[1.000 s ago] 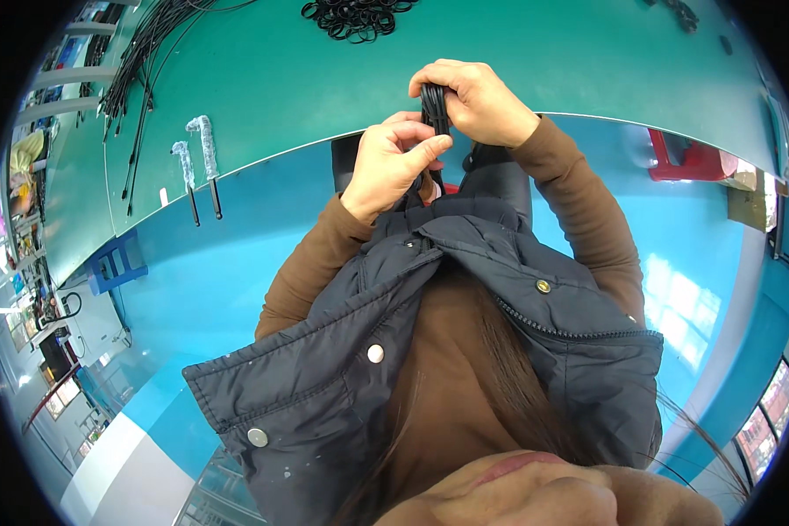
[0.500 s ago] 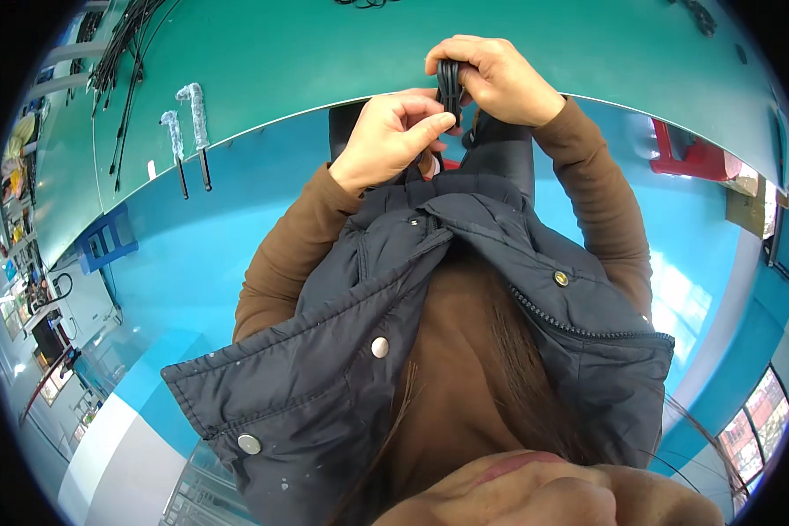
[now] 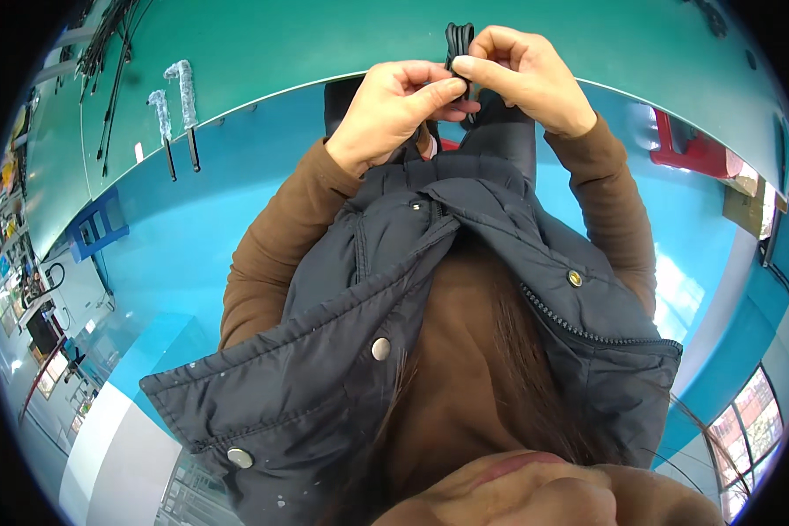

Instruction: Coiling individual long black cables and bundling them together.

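A coiled black cable (image 3: 459,39) is held upright at the near edge of the green table, its loops standing above my fingers. My left hand (image 3: 405,107) grips the lower part of the bundle between thumb and fingers. From the other side, my right hand (image 3: 524,77) pinches the middle of the coil, thumb and forefinger pressed against it close to the left thumb. Whether a tie lies under the fingertips cannot be made out. The cable's lower end is partly hidden behind my left fingers.
On the green table (image 3: 263,44), loose black cables (image 3: 114,61) lie at the far left. Two wrapped tools with black handles (image 3: 184,105) jut over the table's near edge. A blue stool (image 3: 98,226) stands lower left, and a red stool (image 3: 688,156) at the right.
My right hand has shifted from the top of the coil to its middle, leaving the upper loops uncovered. Both hands and the cable appear slightly higher in the picture.
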`<control>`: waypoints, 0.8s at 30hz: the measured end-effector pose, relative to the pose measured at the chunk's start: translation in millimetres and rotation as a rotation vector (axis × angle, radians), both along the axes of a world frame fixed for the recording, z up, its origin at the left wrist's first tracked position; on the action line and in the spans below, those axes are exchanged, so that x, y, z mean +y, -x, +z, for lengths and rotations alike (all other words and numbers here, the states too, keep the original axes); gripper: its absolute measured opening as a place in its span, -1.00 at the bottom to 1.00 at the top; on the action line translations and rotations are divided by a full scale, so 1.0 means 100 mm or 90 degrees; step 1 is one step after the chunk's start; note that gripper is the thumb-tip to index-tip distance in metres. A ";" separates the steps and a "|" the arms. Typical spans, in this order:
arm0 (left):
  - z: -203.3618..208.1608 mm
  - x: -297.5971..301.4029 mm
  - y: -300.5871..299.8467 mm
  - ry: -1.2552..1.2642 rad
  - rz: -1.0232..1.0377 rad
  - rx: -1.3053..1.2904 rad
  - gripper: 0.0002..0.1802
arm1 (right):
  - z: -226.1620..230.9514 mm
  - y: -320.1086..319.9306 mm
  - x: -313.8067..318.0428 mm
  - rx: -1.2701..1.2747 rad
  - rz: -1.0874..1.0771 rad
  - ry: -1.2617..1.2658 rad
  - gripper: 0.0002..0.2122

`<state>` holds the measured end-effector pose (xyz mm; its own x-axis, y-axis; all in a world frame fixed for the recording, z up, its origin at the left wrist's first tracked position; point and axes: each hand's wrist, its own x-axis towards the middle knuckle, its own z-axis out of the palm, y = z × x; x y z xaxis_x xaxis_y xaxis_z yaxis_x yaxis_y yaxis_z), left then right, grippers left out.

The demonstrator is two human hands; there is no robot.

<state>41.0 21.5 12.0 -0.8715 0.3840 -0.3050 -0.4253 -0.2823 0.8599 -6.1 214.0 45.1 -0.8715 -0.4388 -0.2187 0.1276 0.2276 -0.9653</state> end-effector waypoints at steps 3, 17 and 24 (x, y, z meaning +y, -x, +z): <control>0.01 0.01 0.00 0.001 -0.051 -0.030 -0.83 | 0.00 -0.04 0.00 -0.022 0.074 -0.114 -0.84; -0.10 -0.03 -0.02 -0.023 -0.057 0.010 -0.87 | -0.31 -0.04 -0.08 -0.083 0.008 0.079 -0.85; -0.10 -0.06 0.00 -0.105 -0.045 -0.015 -0.85 | -0.38 -0.01 -0.03 -0.045 -0.041 0.175 -0.90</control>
<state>41.4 15.3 1.5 -0.8344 0.4901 -0.2520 -0.4678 -0.3883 0.7939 -4.9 210.8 7.1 -0.8863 -0.4349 -0.1595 0.2019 -0.0527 -0.9780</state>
